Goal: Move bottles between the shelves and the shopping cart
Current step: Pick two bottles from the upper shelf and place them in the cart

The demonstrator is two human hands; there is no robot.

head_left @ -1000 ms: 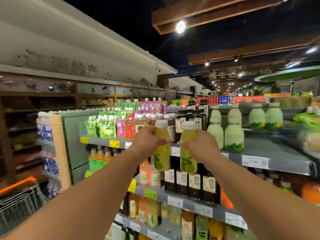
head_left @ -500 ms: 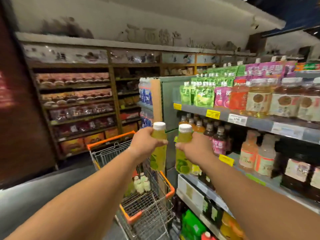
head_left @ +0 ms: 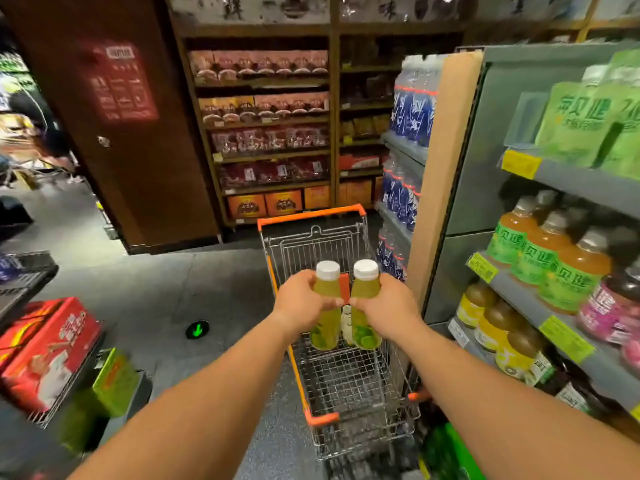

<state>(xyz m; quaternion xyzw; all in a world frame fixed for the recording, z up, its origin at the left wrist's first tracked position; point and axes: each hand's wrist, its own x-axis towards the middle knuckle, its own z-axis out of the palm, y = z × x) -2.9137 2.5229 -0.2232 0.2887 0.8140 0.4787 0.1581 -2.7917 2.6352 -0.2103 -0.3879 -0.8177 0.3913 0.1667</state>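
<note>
My left hand (head_left: pixel 304 303) grips a yellow-green drink bottle with a white cap, the left bottle (head_left: pixel 326 325). My right hand (head_left: pixel 386 306) grips a matching right bottle (head_left: pixel 365 332). Both bottles stand upright, side by side, above the wire basket of the shopping cart (head_left: pixel 311 216), which has an orange rim. A small pale bottle (head_left: pixel 346 322) shows between them, lower in the cart. The drinks shelves (head_left: pixel 585 183) stand to the right, stocked with orange, yellow and pink bottles.
A shelf end panel (head_left: pixel 440 174) stands just right of the cart, with blue-labelled water bottles behind it. Red boxes (head_left: pixel 45 348) and a green box sit on a low stand at the left. A brown wooden shelf of packaged goods (head_left: pixel 266 133) lies ahead.
My view has swung left and down, from the drinks shelves to the cart. Both hands have carried their bottles away from the shelf and over the cart basket.
</note>
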